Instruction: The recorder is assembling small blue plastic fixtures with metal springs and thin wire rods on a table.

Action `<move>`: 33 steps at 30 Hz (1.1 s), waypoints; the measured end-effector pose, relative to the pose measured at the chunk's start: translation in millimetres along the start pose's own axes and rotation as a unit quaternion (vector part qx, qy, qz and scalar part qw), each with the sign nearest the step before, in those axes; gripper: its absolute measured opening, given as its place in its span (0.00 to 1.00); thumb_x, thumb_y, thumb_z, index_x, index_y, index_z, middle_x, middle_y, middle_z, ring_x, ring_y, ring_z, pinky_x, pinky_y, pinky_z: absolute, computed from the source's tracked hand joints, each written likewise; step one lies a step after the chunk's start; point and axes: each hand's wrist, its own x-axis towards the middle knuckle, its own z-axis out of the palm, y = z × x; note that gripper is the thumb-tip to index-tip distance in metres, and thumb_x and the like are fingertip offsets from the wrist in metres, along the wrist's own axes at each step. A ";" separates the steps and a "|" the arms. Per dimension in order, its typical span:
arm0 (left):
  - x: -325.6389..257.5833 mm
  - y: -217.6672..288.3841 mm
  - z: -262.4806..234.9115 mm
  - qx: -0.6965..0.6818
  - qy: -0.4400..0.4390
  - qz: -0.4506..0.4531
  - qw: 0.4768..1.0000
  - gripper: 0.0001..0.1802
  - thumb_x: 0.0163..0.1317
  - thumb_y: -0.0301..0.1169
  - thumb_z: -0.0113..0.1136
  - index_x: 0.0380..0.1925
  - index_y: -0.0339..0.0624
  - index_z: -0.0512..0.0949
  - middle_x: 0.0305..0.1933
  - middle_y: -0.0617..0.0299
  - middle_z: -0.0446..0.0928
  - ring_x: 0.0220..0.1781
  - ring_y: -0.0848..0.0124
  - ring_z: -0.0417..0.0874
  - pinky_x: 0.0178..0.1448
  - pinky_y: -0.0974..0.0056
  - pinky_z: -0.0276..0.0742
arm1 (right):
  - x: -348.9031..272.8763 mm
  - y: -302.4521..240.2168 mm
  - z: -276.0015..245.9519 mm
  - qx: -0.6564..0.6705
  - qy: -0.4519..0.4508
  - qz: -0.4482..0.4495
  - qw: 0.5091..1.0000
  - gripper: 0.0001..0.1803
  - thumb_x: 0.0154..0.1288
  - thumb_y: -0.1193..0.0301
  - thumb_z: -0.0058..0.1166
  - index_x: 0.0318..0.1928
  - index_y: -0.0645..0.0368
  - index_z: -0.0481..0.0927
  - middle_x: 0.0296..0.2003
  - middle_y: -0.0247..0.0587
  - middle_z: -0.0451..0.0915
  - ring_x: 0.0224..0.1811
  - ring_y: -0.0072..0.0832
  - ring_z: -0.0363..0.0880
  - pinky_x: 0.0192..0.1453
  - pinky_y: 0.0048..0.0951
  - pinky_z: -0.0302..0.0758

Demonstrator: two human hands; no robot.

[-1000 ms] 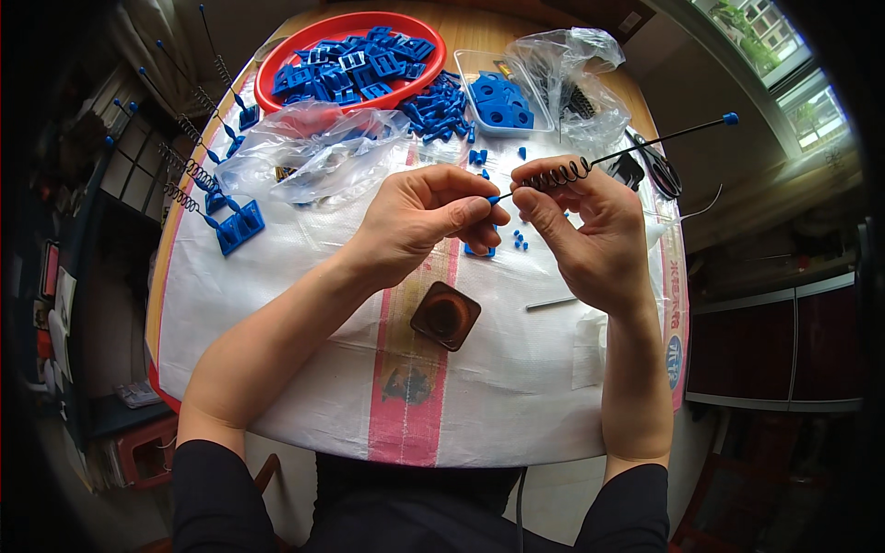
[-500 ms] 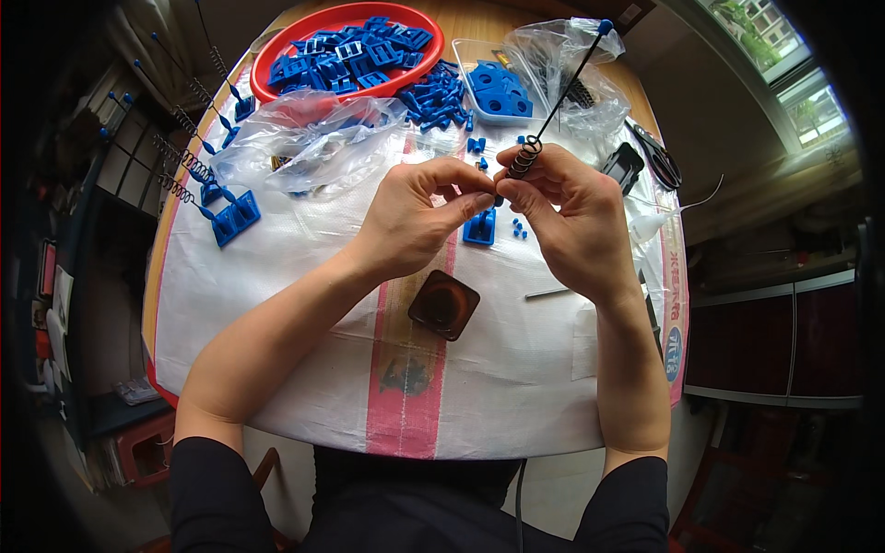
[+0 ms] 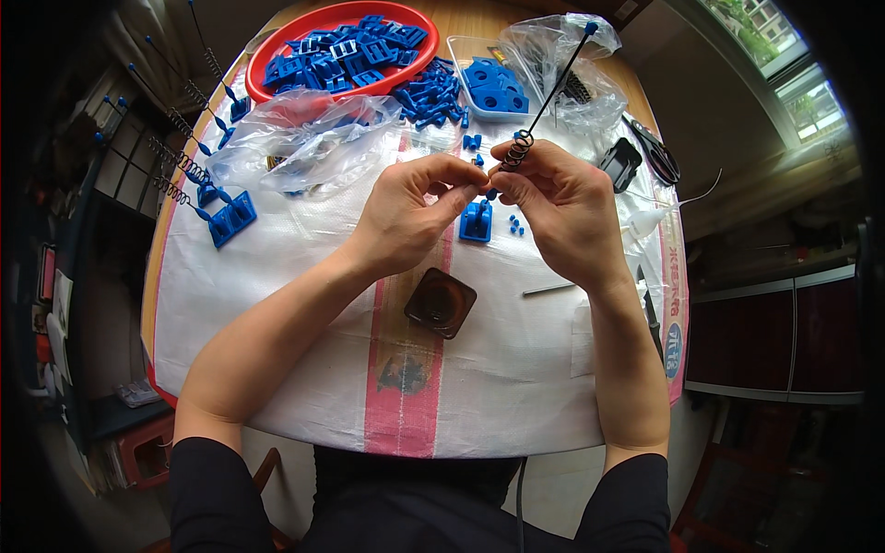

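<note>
Rod: thin black rod [image 3: 551, 88] with a coil spring at its lower end, raised over the tabletop's middle, tip slanting toward the far edge.
Handling: judged light, springy; best pinched at the coil.
Right hand [image 3: 562, 207]: fingers closed on the coil.
Left hand [image 3: 406, 217]: fingertips pinched at the rod's lower end.
Nearby: small blue block [image 3: 476, 221] under the hands; red bowl [image 3: 277, 51] at far edge.
Surface: white woven sheet [image 3: 304, 304] over the table.

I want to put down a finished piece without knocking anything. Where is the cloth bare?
Bare white cloth lies on the near left, between the blue base with a spring rod and the dark square dish. More lies along the near edge, right of the pink stripe. The far side is crowded: red tray, plastic bags, loose blue parts.
</note>
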 end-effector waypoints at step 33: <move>0.9 -19.2 -0.1 0.229 -0.063 0.044 0.970 0.09 0.55 0.23 0.67 0.38 0.35 0.83 0.43 0.56 0.83 0.51 0.63 0.80 0.57 0.61 0.76 | 0.7 5.0 -2.3 -0.010 -0.013 0.009 1.000 0.08 0.65 0.78 0.60 0.44 0.67 0.83 0.35 0.43 0.87 0.37 0.22 0.86 0.43 0.24 0.81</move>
